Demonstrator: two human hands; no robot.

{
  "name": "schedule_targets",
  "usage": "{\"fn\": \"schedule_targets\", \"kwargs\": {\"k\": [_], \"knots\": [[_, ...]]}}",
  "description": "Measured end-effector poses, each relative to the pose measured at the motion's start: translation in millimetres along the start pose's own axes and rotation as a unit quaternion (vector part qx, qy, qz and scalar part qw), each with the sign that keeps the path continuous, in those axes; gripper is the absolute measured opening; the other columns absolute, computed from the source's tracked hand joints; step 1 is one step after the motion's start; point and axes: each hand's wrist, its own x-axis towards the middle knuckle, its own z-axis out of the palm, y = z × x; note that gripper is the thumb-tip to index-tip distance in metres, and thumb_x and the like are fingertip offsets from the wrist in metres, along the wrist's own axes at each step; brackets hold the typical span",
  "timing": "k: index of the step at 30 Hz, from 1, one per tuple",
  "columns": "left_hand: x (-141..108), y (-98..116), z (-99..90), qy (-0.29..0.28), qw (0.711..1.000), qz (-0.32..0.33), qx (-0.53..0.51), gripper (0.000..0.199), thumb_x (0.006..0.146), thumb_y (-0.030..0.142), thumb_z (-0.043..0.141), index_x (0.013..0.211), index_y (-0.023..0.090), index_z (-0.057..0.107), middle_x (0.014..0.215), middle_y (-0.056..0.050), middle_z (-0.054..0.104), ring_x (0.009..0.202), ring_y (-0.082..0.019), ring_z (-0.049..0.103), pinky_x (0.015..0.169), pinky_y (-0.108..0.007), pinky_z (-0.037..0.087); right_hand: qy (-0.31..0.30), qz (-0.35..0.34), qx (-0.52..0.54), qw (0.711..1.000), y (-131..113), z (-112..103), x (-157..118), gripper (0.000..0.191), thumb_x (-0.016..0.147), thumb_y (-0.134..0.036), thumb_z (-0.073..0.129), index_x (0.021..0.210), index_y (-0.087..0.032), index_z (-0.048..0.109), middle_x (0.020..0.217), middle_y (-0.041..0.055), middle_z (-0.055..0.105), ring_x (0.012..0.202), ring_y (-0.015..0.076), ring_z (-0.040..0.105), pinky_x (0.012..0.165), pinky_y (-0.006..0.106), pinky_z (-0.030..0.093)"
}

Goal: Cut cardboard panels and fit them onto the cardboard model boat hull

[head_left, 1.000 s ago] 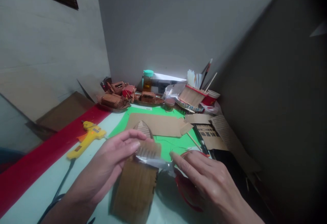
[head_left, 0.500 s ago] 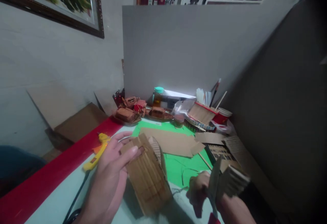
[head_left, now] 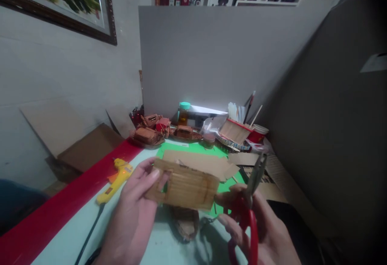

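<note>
My left hand point(head_left: 137, 200) grips the left end of a brown cardboard piece point(head_left: 190, 186), thumb on top. The piece has a small cut-out window near the thumb and is held level above the table. In my right hand point(head_left: 256, 224) is a pair of red-handled scissors point(head_left: 252, 212), its metal blades pointing up and away. The right fingertips are close to the cardboard's right end; whether they touch it I cannot tell. Beneath the piece, a small cardboard boat hull point(head_left: 186, 222) rests on the table, partly hidden.
A yellow hot glue gun point(head_left: 116, 180) lies on the left with its cord trailing forward. Flat cardboard point(head_left: 193, 160) covers part of a green sheet point(head_left: 165, 148). Several model boats point(head_left: 148, 136), a teal-lidded jar point(head_left: 183, 114) and a red tub point(head_left: 256, 134) line the back.
The cardboard piece has turned from slanting to nearly level. My right hand with the scissors has come up and toward it. The small corrugated scrap by the blades is no longer seen.
</note>
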Motion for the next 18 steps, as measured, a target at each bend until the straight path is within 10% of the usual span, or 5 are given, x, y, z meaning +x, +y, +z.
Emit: {"fn": "schedule_targets", "kwargs": {"k": [18], "knots": [[-14.7,-7.5,-9.0,-0.096,0.961,-0.218,0.143,0.035,0.076,0.021,0.083,0.109,0.026,0.075,0.121,-0.003,0.079,0.121,-0.028,0.068,0.083,-0.025,0.061,0.097,0.022,0.152,0.983,10.9,-28.3,20.6,0.041,0.077,-0.048,0.085,0.109,-0.031,0.065,0.084,-0.0028,0.067,0.066,0.0109,0.060,0.056,0.016,0.047]]}}
